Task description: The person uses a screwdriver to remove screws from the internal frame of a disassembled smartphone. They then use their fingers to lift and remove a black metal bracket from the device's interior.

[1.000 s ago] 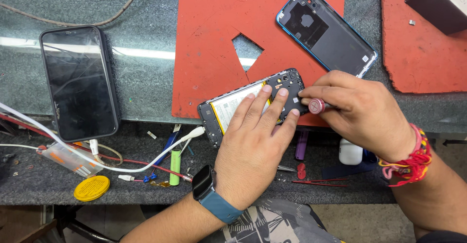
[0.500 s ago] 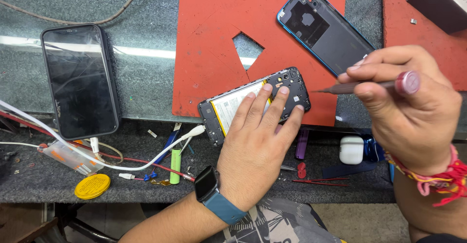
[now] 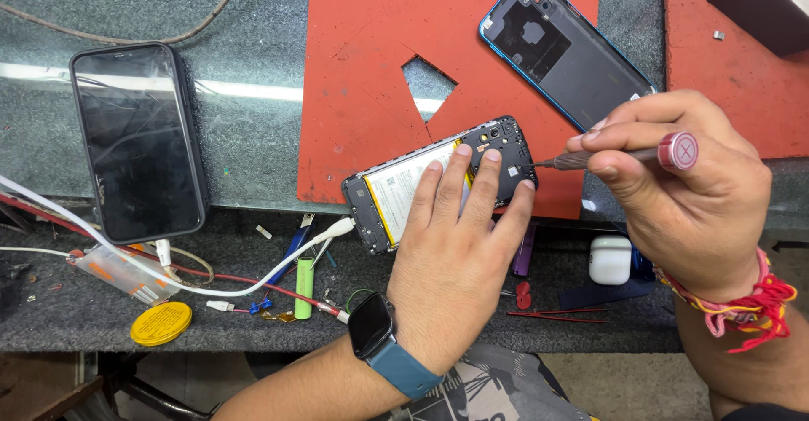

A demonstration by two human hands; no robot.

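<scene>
An opened phone [image 3: 396, 187] lies back-up at the front edge of a red mat [image 3: 362, 84], its white battery and black inner frame exposed. My left hand [image 3: 459, 252] lies flat on it, fingers spread over the battery and frame, pinning it down; a smartwatch sits on that wrist. My right hand [image 3: 683, 189] grips a small screwdriver [image 3: 628, 156] with a red cap. It is held level, and its tip touches the phone's right end. The phone's removed back cover [image 3: 565, 50], dark with a blue rim, lies on the mat behind.
A black phone in a case [image 3: 139, 139] lies screen-up at left. Along the dark front ledge: white and red cables [image 3: 211, 290], a yellow round tin [image 3: 160, 323], a green cylinder [image 3: 303, 288], a white earbud case [image 3: 610, 259]. A dark box [image 3: 758, 4] sits on a second red mat.
My right hand lifted off the phone with the screwdriver and swung out to the right, then brought the tip back to the phone's right end. My left hand stayed pressed on the phone.
</scene>
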